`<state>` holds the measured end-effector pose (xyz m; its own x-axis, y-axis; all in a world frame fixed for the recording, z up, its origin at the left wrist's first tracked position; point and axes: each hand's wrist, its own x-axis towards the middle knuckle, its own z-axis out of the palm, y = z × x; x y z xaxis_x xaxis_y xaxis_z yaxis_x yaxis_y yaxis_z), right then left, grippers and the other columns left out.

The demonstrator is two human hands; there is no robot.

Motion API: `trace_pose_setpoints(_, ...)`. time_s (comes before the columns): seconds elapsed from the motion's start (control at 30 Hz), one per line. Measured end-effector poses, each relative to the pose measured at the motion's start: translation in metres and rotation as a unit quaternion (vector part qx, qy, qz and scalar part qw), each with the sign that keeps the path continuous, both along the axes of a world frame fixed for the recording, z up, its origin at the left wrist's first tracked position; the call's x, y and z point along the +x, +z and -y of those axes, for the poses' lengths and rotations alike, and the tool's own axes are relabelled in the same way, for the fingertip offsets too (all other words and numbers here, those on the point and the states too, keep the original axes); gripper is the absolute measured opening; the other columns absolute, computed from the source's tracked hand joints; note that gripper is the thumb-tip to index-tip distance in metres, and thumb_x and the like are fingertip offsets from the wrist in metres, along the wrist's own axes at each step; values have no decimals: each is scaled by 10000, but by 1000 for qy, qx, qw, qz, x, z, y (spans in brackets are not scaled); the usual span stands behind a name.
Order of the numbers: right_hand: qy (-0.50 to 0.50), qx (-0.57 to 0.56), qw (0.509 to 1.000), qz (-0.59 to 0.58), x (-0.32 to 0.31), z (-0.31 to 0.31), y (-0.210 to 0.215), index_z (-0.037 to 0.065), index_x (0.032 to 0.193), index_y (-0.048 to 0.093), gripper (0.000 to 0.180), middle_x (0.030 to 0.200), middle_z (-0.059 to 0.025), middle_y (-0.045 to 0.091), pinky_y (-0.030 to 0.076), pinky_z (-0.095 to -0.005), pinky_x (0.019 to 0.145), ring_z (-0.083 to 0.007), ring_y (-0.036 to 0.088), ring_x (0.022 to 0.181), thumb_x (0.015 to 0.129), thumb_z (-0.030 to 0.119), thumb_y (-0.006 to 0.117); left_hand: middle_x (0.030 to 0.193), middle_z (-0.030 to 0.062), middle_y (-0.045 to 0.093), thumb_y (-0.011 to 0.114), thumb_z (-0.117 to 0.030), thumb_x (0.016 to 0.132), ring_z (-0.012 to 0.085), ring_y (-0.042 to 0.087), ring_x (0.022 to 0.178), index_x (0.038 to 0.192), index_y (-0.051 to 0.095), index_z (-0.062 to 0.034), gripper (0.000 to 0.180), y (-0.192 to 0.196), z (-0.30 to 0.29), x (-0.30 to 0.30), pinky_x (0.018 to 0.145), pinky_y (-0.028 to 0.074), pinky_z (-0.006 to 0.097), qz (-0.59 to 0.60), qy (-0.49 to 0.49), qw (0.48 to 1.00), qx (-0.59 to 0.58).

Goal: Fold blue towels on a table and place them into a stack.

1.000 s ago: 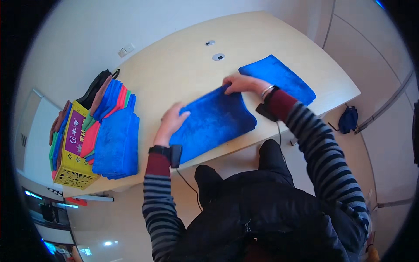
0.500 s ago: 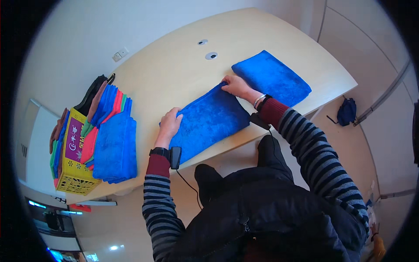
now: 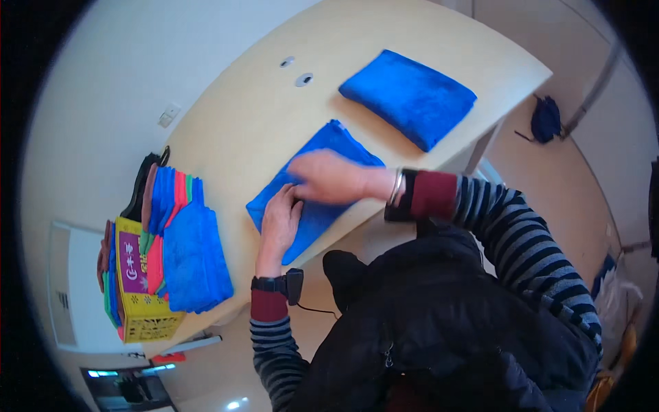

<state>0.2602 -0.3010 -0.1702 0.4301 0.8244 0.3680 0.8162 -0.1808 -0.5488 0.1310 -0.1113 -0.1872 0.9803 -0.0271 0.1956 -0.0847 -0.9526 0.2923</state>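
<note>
A blue towel (image 3: 341, 143), folded into a rough rectangle, lies near the table's front edge. On its left part rests my left hand (image 3: 279, 221), fingers laid along the cloth and thumb a little apart. My right hand (image 3: 326, 177) is over the middle of the towel, close to the left fingertips; motion blurs it and hides its fingers. Beyond and to the right lies a second folded blue towel (image 3: 410, 98), untouched by either hand.
At the left a yellow crate (image 3: 147, 323) holds upright folded towels in several colours, with blue towels (image 3: 198, 254) draped over its near side. Two round cable holes (image 3: 304, 80) are set in the pale tabletop (image 3: 240, 117). A dark bag (image 3: 546, 120) lies on the floor at right.
My right hand has left the towel's far right corner and swung left, toward my left hand. My left hand remains at the towel's left side. The view has shifted.
</note>
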Motion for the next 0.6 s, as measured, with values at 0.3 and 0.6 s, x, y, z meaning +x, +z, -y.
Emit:
trace_pose_setpoints(0.3,-130,-32,978,162,2,8,-70,88,1451,539,587,1529,-140,499,283,-541,1201,-365,408,1442,1020,484,495,1648,176,343,420,-380,1087,331,276,1542,1568,418,-94,559,-26,-1,4,1254,190,449,-48,50,996,47)
trace_pose_setpoints(0.6,-244,-105,946,183,34,67,-57,79,1476,503,566,1502,-155,514,307,-550,1190,-386,413,1443,1014,405,530,1593,186,421,490,-324,1061,358,342,1502,1533,456,-79,533,-33,-16,-35,1240,206,493,27,163,983,82)
